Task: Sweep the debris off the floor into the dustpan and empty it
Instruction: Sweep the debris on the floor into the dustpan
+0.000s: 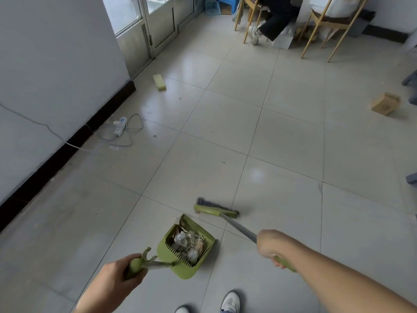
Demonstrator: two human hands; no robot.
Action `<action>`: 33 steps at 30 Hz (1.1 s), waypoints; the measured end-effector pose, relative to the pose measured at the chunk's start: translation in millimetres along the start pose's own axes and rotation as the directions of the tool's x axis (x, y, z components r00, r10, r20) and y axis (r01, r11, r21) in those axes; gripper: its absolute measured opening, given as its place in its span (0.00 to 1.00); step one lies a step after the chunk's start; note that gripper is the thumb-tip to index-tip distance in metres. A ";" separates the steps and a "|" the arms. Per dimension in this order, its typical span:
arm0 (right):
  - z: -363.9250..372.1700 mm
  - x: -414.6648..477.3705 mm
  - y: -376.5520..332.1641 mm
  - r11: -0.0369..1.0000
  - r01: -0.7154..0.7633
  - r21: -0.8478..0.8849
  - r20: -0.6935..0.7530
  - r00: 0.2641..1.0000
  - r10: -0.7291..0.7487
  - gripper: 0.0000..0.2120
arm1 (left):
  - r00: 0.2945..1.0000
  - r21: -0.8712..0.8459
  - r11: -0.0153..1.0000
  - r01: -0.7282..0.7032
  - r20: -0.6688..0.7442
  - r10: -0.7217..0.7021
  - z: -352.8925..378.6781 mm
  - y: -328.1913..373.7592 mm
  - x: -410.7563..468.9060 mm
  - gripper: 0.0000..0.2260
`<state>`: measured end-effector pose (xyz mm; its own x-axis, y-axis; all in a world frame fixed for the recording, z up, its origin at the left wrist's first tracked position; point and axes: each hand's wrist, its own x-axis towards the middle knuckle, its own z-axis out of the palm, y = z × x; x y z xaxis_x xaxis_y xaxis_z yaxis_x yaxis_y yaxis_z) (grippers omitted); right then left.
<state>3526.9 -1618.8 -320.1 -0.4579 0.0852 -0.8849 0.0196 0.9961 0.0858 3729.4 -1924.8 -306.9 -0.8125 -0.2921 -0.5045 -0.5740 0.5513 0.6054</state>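
Left hand [117, 276] gripping dustpan [187, 249], tiled floor [225, 132]

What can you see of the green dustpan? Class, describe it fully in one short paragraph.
The dustpan is olive-green and plastic-looking: a deep scoop with comb teeth along its near edge and a thin handle ending in a green grip and forked clip. The left hand grips it there. Crumpled debris lies inside. Its mouth faces the broom, just beyond, apart.
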 end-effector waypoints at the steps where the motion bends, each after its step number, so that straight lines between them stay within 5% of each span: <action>1: 5.4 -1.5 4.5 1.000 0.007 0.004 0.015 1.000 -0.007 0.23 | 1.000 0.001 1.000 0.012 -0.004 -0.012 0.6 -0.2 -0.7 0.09; 13: -14.8 -32.5 48.2 0.986 0.014 0.168 0.187 0.981 -0.045 0.23 | 0.999 -0.006 1.000 -0.031 -0.015 0.031 0.7 15.0 4.0 0.21; 22: -36.0 -60.3 60.0 0.970 0.014 0.242 0.200 0.978 -0.064 0.21 | 0.998 -0.006 0.998 -0.056 -0.035 0.056 0.5 27.1 3.5 0.08; 33: -59.1 -81.6 52.5 0.977 0.042 0.209 0.078 0.995 -0.060 0.21 | 0.993 0.000 0.995 -0.097 -0.067 0.097 1.2 36.8 3.8 0.07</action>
<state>3512.8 -1574.7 -216.3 -0.3873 0.0272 -0.9215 0.1852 0.9815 -0.0489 3705.3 -1904.7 -287.3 -0.8692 -0.2894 -0.4009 -0.4926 0.5771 0.6514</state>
